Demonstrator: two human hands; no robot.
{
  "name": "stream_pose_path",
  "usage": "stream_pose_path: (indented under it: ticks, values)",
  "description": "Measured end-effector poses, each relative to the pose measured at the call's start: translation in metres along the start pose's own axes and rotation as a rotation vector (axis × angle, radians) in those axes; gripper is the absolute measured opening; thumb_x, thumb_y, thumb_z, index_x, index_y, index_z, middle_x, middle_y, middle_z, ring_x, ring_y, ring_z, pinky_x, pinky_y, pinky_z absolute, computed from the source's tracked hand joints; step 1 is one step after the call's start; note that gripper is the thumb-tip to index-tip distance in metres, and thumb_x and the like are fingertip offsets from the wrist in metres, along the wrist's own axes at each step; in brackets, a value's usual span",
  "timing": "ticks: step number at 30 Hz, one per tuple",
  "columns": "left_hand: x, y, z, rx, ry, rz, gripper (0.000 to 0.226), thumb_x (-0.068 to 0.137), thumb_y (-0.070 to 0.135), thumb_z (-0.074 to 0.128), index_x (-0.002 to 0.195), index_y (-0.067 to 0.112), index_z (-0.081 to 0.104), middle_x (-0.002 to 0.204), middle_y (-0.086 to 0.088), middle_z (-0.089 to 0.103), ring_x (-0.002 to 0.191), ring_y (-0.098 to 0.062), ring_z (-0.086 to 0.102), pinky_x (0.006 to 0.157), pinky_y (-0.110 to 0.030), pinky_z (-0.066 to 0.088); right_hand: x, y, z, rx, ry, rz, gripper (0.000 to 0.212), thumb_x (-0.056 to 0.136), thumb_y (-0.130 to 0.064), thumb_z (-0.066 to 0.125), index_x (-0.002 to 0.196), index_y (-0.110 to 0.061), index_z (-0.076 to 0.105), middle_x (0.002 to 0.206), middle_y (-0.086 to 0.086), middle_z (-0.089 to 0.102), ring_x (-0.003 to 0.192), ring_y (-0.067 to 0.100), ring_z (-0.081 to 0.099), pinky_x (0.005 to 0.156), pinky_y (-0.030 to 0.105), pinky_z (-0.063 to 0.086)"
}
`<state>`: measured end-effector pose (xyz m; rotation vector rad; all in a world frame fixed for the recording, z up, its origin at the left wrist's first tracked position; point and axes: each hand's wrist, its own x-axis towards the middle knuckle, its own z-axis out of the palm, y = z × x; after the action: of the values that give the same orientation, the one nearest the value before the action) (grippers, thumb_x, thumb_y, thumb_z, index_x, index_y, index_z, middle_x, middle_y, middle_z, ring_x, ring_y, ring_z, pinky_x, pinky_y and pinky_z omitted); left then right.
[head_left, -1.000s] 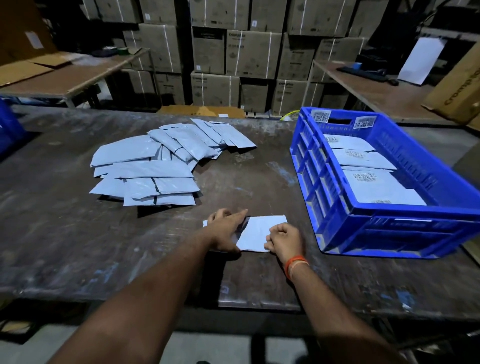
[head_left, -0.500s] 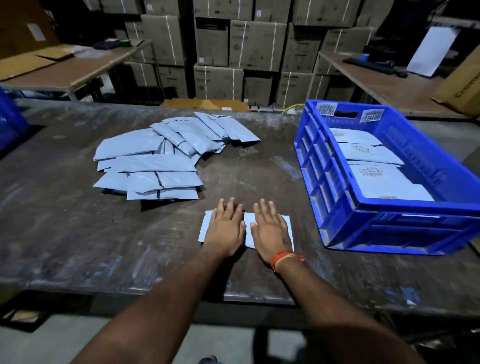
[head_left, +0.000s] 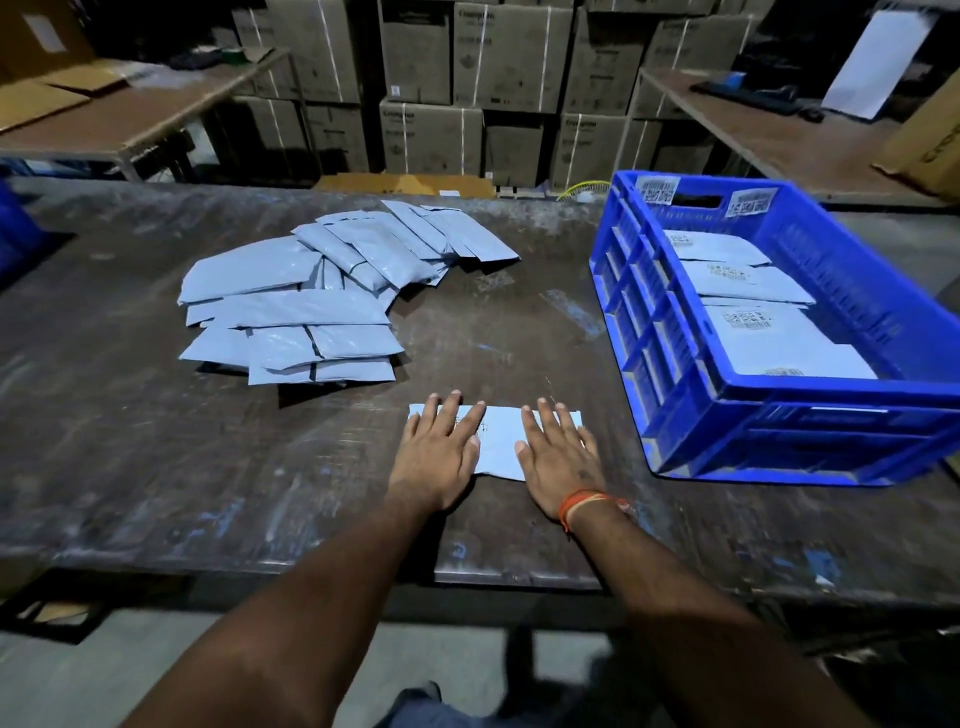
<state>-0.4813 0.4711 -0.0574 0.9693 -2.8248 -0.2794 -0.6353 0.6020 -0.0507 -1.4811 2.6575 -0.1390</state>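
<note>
Pressing mailer (head_left: 500, 441) near table edge (head_left: 260, 558): left hand (head_left: 436, 460) and right hand (head_left: 560, 460), fingers straight

mailer (head_left: 501, 441): smooth, faintly glossy plastic film, probably | table (head_left: 156, 467): scuffed matt wood | crate (head_left: 779, 431): glossy moulded plastic

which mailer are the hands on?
The lone mailer nearest the camera: the left hand and right hand press flat on it. The others lie untouched in the pile behind or inside the blue crate.

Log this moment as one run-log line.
left hand: flat on mailer | right hand: flat on mailer | mailer: on table | blue crate: right, holds labelled mailers | mailer pile: far left
</note>
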Motion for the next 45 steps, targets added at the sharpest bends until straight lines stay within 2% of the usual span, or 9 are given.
stream_pose_path:
  ticks: [13, 17, 22, 27, 33, 37, 41, 43, 45]
  values:
    - [-0.011, -0.039, -0.01, 0.041, -0.038, -0.114, 0.063, 0.103, 0.05, 0.015, 0.16, 0.025, 0.017, 0.168, 0.002, 0.012, 0.155, -0.02, 0.008, 0.123, -0.051, 0.013, -0.008, 0.031, -0.008, -0.033, -0.029, 0.141, 0.061, 0.104, -0.049, 0.02, 0.159, -0.028, 0.007, 0.167, -0.003, 0.001, 0.154, 0.021, 0.0, 0.122, 0.044, 0.012]
    - [-0.017, -0.016, -0.026, -0.005, 0.167, -0.408, 0.047, 0.097, 0.044, 0.044, 0.131, 0.013, 0.053, 0.133, -0.012, 0.051, 0.122, -0.031, 0.046, 0.097, -0.046, 0.043, -0.01, 0.015, -0.021, 0.004, 0.093, 0.307, 0.062, 0.098, -0.038, 0.045, 0.153, -0.015, 0.026, 0.151, 0.014, 0.035, 0.14, 0.032, 0.03, 0.11, 0.042, 0.031]
    - [-0.003, -0.002, -0.039, -0.254, 0.055, -0.607, 0.047, 0.094, 0.034, 0.063, 0.132, 0.01, 0.048, 0.134, -0.019, 0.048, 0.121, -0.037, 0.05, 0.1, -0.042, 0.042, -0.006, -0.003, -0.03, 0.299, 0.109, 0.432, 0.055, 0.082, -0.014, 0.058, 0.135, -0.017, 0.043, 0.129, 0.018, 0.043, 0.118, 0.039, 0.047, 0.101, 0.039, 0.043]
    - [0.009, -0.011, -0.037, -0.334, 0.016, -0.749, 0.034, 0.093, 0.015, 0.059, 0.125, 0.007, 0.055, 0.128, -0.019, 0.061, 0.118, -0.037, 0.06, 0.096, -0.042, 0.049, 0.007, 0.01, -0.026, 0.508, 0.116, 0.561, 0.048, 0.073, -0.015, 0.064, 0.12, -0.011, 0.054, 0.118, 0.016, 0.06, 0.106, 0.037, 0.061, 0.089, 0.036, 0.053]
    - [0.016, -0.018, -0.038, -0.335, -0.039, -0.754, 0.029, 0.09, 0.02, 0.064, 0.118, 0.014, 0.07, 0.123, -0.016, 0.067, 0.114, -0.034, 0.063, 0.091, -0.037, 0.052, 0.003, 0.013, -0.031, 0.764, 0.14, 0.578, 0.013, 0.059, -0.018, 0.057, 0.067, -0.014, 0.066, 0.068, 0.006, 0.068, 0.073, 0.031, 0.068, 0.067, 0.035, 0.059]
    - [0.023, -0.025, -0.045, -0.459, 0.111, -0.678, 0.031, 0.095, 0.016, 0.051, 0.124, 0.007, 0.057, 0.125, -0.021, 0.063, 0.114, -0.041, 0.058, 0.09, -0.04, 0.046, 0.007, 0.012, -0.034, 0.919, 0.259, 0.508, 0.009, 0.076, -0.017, 0.062, 0.084, -0.019, 0.06, 0.077, 0.003, 0.067, 0.077, 0.029, 0.066, 0.066, 0.035, 0.052]
    - [0.028, -0.033, -0.06, -0.637, 0.229, -0.569, 0.033, 0.095, 0.006, 0.054, 0.125, 0.007, 0.043, 0.111, -0.02, 0.066, 0.1, -0.04, 0.061, 0.075, -0.033, 0.038, 0.006, 0.014, -0.048, 1.089, 0.274, 0.336, 0.046, 0.087, 0.001, 0.057, 0.121, -0.03, 0.051, 0.086, 0.004, 0.069, 0.071, 0.017, 0.063, 0.059, 0.018, 0.048]
    - [0.028, -0.041, -0.064, -0.741, 0.216, -0.49, 0.039, 0.091, 0.004, 0.057, 0.126, 0.017, 0.046, 0.101, -0.009, 0.068, 0.089, -0.032, 0.063, 0.068, -0.031, 0.041, 0.01, 0.016, -0.049, 1.171, 0.217, 0.264, 0.049, 0.087, 0.011, 0.049, 0.119, -0.024, 0.062, 0.097, 0.001, 0.071, 0.081, 0.013, 0.063, 0.064, 0.013, 0.047]
    - [0.031, -0.05, -0.062, -0.871, 0.161, -0.441, 0.032, 0.087, 0.004, 0.058, 0.11, 0.025, 0.065, 0.097, -0.001, 0.072, 0.089, -0.029, 0.068, 0.073, -0.032, 0.052, 0.016, 0.018, -0.046, 1.208, 0.187, 0.248, 0.048, 0.085, 0.014, 0.046, 0.104, -0.02, 0.074, 0.106, 0.003, 0.073, 0.086, 0.014, 0.062, 0.072, 0.021, 0.047]
